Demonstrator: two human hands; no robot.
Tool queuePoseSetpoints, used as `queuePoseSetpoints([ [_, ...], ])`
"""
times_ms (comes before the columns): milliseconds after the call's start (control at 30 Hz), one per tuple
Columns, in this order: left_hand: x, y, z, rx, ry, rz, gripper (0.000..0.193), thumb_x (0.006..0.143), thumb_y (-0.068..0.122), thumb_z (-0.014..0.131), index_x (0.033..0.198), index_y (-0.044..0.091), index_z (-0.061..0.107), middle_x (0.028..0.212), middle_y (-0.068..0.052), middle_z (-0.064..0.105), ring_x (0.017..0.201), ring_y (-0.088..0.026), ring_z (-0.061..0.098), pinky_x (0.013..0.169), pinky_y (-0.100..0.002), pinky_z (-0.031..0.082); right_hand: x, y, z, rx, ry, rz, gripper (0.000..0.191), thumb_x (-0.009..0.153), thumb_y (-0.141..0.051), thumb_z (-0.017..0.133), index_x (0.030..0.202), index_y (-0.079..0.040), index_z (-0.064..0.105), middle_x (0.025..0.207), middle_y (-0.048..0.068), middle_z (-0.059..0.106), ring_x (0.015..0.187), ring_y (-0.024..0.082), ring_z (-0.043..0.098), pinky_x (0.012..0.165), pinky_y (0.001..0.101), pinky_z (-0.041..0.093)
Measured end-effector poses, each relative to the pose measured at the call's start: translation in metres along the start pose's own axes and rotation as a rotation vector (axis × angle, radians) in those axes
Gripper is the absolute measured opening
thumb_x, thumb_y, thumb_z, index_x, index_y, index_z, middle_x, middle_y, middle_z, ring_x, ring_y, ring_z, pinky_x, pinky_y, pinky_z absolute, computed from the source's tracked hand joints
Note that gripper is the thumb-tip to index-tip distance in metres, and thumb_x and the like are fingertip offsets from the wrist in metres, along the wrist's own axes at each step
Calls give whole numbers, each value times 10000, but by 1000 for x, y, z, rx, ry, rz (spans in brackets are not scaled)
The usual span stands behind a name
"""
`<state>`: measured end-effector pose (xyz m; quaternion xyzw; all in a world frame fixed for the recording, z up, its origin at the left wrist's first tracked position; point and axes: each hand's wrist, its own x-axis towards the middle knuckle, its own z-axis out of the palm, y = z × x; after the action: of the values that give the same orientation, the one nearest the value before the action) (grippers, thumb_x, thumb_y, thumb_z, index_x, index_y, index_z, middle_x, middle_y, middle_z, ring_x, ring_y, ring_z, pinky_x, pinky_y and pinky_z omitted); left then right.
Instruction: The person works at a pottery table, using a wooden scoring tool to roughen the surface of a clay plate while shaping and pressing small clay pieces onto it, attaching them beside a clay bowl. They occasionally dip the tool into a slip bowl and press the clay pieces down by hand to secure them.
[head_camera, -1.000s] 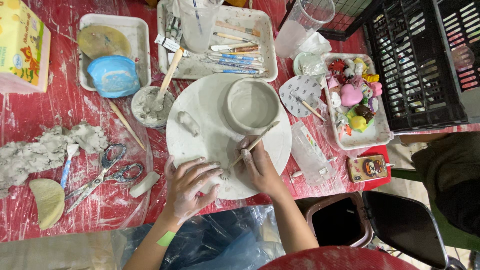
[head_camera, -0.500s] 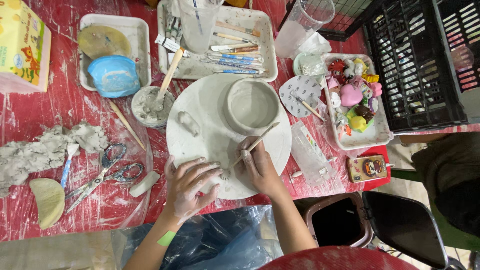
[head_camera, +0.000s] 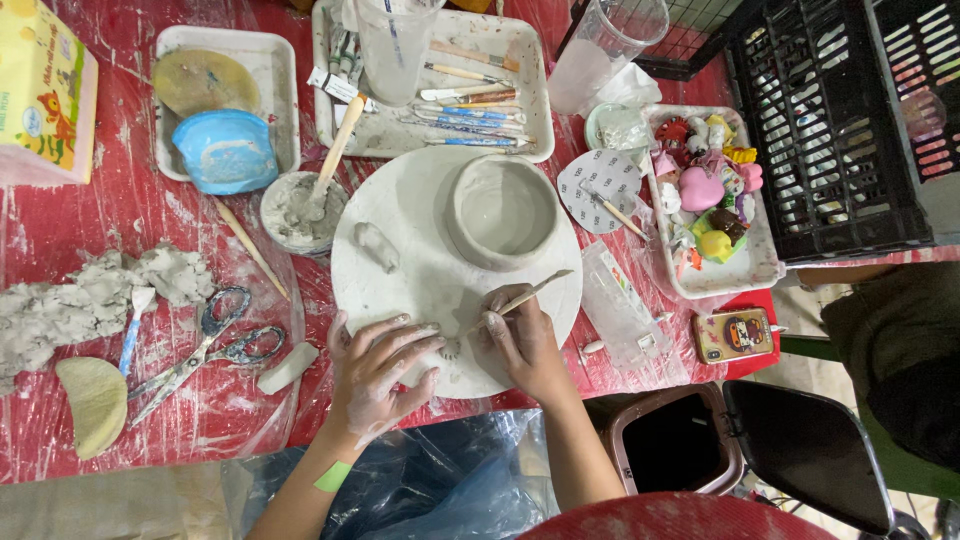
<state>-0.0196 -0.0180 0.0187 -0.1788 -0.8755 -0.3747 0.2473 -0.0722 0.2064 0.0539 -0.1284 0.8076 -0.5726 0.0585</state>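
Detailing a small clay bit on the round board, near edge

You've got the red plastic-covered table (head_camera: 60, 250) full of stuff, the white round board (head_camera: 420, 210) in the middle with the clay bowl (head_camera: 503, 210) at its far right. Your left hand (head_camera: 375, 370) lies fingers spread, pinning the small clay piece (head_camera: 450, 348); your right hand (head_camera: 525, 340) pinches a thin wooden tool (head_camera: 530, 293). Next calls for light, steady strokes, I'd say.

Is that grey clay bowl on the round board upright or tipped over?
Upright: the grey clay bowl sits on the round white board, its open, empty mouth facing the camera.
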Motion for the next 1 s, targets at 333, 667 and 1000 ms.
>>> queuePoseSetpoints([
  [333, 0, 0, 2, 1, 3, -5, 260, 926, 390, 694, 1155, 275, 740, 1250, 111, 702, 1264, -158, 549, 1249, -514, 73, -5, -5, 0, -41, 50, -32, 139, 1020, -42, 601, 1127, -14, 518, 928, 80, 688, 764, 131, 661, 710, 279, 555],
  [667, 1, 0, 0, 8, 7, 6, 265, 919, 384, 702, 1158, 276, 735, 1246, 109, 701, 1260, -157, 551, 1251, -515, 84, -6, 0, 0, -116, 35, -45, 143, 1004, -38, 622, 1100, -9, 520, 927, 105, 693, 751, 154, 674, 698, 287, 558],
  [1000, 1, 0, 0, 1, 10, 4, 267, 906, 367, 717, 1155, 272, 729, 1249, 105, 701, 1258, -161, 553, 1249, -515, 90, -7, 0, 1, 18, 74, -97, 128, 1049, -32, 550, 1149, -18, 472, 988, 107, 658, 852, 146, 646, 771, 295, 547],
])
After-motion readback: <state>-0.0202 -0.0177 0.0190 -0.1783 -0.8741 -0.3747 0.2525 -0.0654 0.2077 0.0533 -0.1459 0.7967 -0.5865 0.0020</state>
